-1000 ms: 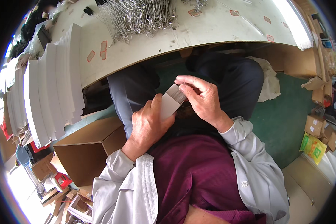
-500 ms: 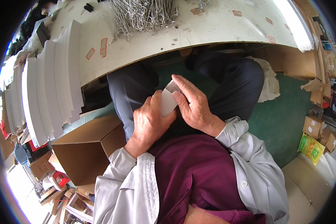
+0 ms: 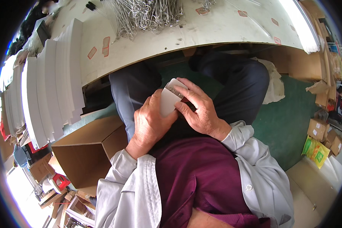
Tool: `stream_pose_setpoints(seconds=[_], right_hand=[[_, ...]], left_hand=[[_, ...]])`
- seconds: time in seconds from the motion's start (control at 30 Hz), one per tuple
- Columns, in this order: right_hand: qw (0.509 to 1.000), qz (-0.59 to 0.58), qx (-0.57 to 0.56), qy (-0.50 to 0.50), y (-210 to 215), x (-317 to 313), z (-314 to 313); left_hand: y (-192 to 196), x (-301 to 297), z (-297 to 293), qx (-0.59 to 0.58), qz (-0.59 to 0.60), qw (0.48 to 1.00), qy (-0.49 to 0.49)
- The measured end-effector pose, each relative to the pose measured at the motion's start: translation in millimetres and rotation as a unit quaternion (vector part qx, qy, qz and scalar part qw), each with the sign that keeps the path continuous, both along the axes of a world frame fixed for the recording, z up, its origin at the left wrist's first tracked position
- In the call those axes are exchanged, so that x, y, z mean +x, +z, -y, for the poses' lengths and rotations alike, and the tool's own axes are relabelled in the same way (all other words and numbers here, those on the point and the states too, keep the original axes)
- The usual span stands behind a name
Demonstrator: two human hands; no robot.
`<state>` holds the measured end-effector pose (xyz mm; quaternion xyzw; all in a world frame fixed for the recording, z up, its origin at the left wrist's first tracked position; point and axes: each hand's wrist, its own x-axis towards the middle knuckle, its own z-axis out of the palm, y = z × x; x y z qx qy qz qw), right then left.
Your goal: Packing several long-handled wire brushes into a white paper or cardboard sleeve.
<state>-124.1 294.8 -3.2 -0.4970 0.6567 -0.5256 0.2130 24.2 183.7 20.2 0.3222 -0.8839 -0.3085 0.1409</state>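
Observation:
A small white box [image 3: 168, 102] is held over my lap, between my two hands. My left hand [image 3: 151, 118] is wrapped round its left side and lower end, thumb along the edge. At the far end a rounded white flap [image 3: 176, 83] stands out, and something greyish shows beside it, too small to make out. My right hand [image 3: 200, 111] grips the box's right edge, with the index finger laid across the greyish part and the thumb against the side.
On the table [image 3: 140, 51] ahead lies a heap of looped metal wires [image 3: 155, 17], some with black tips. White panels [image 3: 51, 87] stack at the left. Below them sits an open cardboard box [image 3: 87, 150]. A yellow-green bag [image 3: 316, 151] and cartons are at the right.
The white flap at the box's far end has come into view. My right fingers have shifted from lying along the edge to bending over that end. The left hand has barely moved.

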Motion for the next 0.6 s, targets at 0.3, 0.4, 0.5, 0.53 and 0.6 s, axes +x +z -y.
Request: stream_pose_setpoints(seconds=[0.3,0.4,0.5,0.53,0.6], right_hand=[[0.931,0.273,0.154,0.187,6.2,-24.4,-3.9],[0.907,0.349,0.159,0.173,7.9,-18.0,-5.9],[0.940,0.311,0.091,0.108,15.6,-6.7,-5.0],[0.949,0.299,0.063,0.077,16.7,-2.9,-4.2],[0.956,0.287,0.035,0.047,16.4,-0.5,-5.4]], left_hand=[[6.5,5.9,-5.9,0.072,0.022,0.997,-0.007],[11.8,3.0,-3.3,0.097,0.017,0.995,-0.003],[12.0,1.7,-1.6,0.108,-0.007,0.994,-0.005],[10.9,1.6,-1.1,0.113,-0.022,0.993,-0.007],[9.5,2.7,-1.3,0.119,-0.038,0.992,-0.009]])
